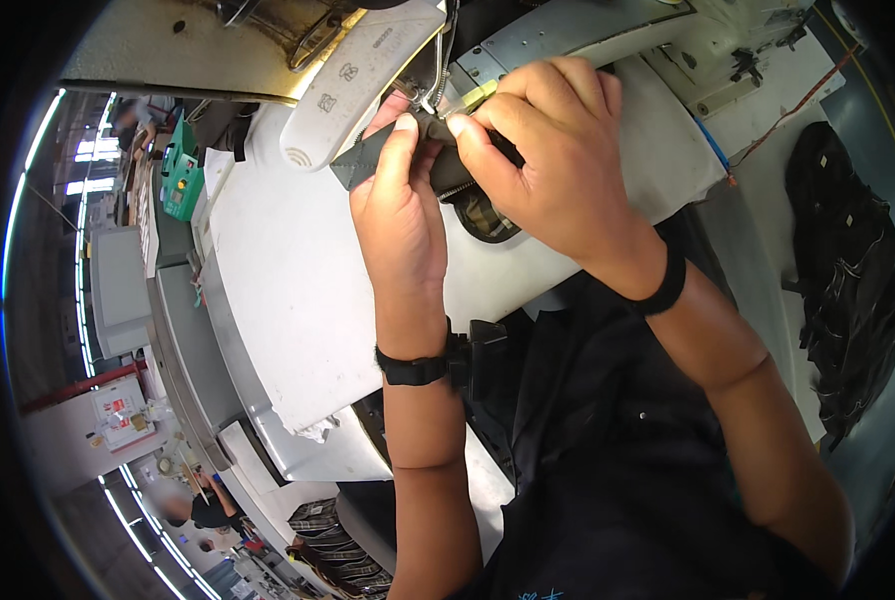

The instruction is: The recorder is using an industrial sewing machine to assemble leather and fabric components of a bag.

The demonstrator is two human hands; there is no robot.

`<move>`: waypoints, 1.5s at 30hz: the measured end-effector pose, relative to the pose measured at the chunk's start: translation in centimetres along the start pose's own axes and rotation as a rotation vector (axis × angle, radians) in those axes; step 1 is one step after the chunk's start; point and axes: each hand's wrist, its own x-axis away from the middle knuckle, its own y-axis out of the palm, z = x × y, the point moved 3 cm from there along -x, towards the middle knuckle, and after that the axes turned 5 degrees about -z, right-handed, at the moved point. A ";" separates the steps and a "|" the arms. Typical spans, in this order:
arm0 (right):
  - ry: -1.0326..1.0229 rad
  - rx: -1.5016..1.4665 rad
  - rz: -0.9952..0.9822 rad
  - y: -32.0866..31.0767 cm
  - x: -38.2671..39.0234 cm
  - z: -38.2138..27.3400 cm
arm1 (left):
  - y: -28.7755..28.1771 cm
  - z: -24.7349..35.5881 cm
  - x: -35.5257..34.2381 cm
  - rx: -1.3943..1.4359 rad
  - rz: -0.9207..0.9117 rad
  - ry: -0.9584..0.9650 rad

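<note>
Under the head of a sewing machine, both my hands grip a dark fabric piece with a zipper and a camouflage-patterned part. My left hand pinches it with the thumb on top, just below the metal presser foot. My right hand has its thumb and curled fingers closed on the piece right of the foot, beside a yellow strip on the machine bed. The fingertips under the fabric are mostly hidden.
A white worktable lies under my arms. Left are a green device, grey counters and co-workers farther away. A pile of black bags or fabric lies at the right. Striped cloth is at the bottom.
</note>
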 end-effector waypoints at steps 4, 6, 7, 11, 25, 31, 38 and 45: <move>-0.079 0.042 0.034 0.2 -1.1 0.9 | 1.2 -0.3 0.6 0.008 0.117 -0.006; -0.084 0.015 -0.017 0.2 -1.4 1.5 | 1.6 -0.1 0.9 0.008 0.134 0.000; -0.086 -0.033 -0.045 0.2 -1.5 1.8 | 1.4 -0.1 0.9 0.016 0.137 0.005; -0.087 -0.112 -0.126 0.5 -1.8 2.1 | 1.1 -0.1 0.6 -0.010 0.082 0.003; 0.011 -0.193 -0.219 0.2 -2.2 2.4 | 1.3 -1.0 1.3 -0.063 -0.027 -0.011; 0.036 -0.216 -0.203 0.4 -2.4 2.2 | 1.3 -0.9 1.0 -0.028 -0.010 0.001; 0.020 -0.205 -0.160 0.4 -2.5 2.3 | 1.9 -0.5 1.4 -0.049 0.002 -0.028; 0.047 -0.225 -0.171 0.8 -2.6 2.2 | 2.4 -0.5 1.5 -0.039 0.013 -0.064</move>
